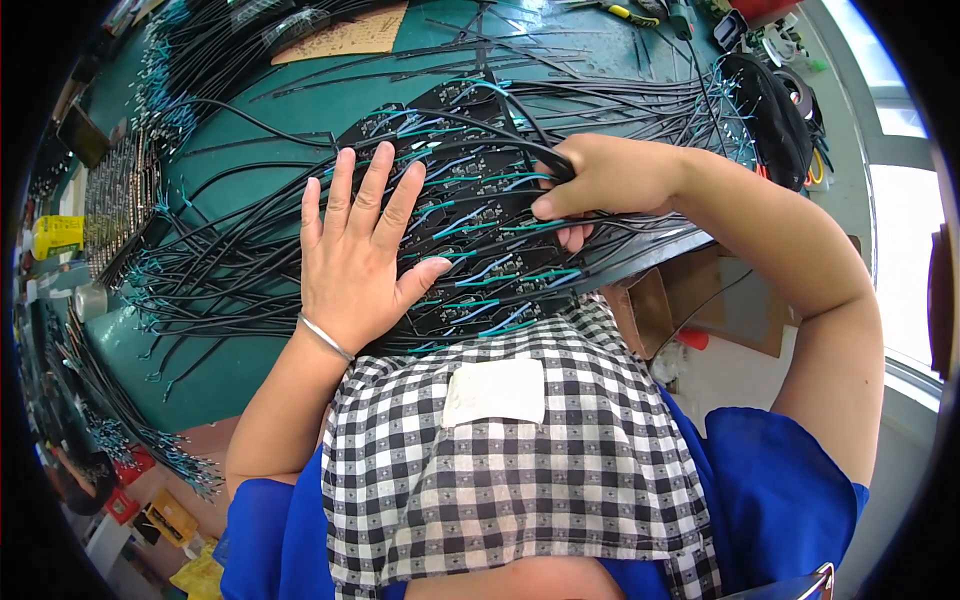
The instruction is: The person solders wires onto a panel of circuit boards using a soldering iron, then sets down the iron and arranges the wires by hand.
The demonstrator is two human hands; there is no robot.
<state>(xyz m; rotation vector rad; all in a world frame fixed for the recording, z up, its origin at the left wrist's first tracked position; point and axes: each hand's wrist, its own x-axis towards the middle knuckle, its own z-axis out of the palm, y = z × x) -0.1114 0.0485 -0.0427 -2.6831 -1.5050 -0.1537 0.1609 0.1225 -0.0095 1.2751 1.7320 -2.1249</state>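
Note:
A black panel of small circuit boards [468, 210] lies on the green table just in front of me. Thin blue and teal wires run across the boards and join thick black cables [225, 240], which fan out to the left and right. My left hand [362, 235] rests flat over the cables at the panel's left side, fingers spread, holding nothing. At the right side my right hand [600, 180] is closed round several black cables, thumb over the boards. The cables arch up from the panel into its grip. Part of the bundle under my right palm is hidden.
Bundles of black cable [215, 50] with stripped ends lie at the far left. A brown cardboard sheet [340, 32] is at the back. A black pouch [765, 120] and yellow-handled pliers [633, 14] lie at the right. A yellow-labelled container [58, 237] stands at the left edge.

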